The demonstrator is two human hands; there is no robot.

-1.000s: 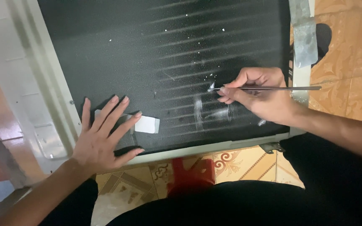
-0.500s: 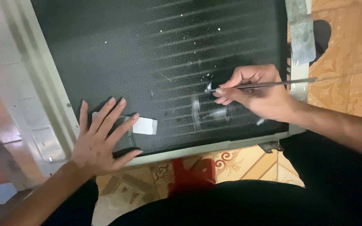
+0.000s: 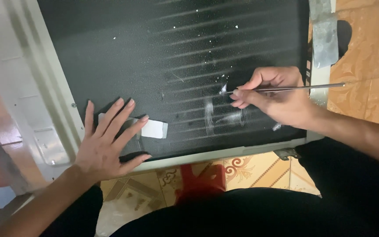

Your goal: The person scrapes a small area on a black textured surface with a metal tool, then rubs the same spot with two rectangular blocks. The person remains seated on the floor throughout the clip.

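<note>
A person kneeling on a patterned tile floor (image 3: 365, 48) works over a dark finned coil (image 3: 154, 57) set in a pale metal frame (image 3: 58, 109), seen from a head camera looking down. The right hand (image 3: 281, 98) is closed in a pen-like pinch around a thin metal rod (image 3: 294, 88), whose tip meets the fins beside several pale scrape marks (image 3: 209, 116) near the coil's lower edge; the rod's far end points out past a grey bracket (image 3: 324, 37). The left hand (image 3: 104, 142) lies flat and fully open, fingers spread, holding nothing, pressed on the coil's lower left corner and partly covering a white tag (image 3: 153, 129). The step in hand looks like picking or straightening fins at 1 spot while the other hand steadies the panel, though the tip's exact contact is too fine to make out. A next move would call for a light, controlled stroke along the fin rows, with the flat hand keeping the panel from shifting. White specks dot the upper fins, and something red (image 3: 200, 182) shows on the floor below the frame.
</note>
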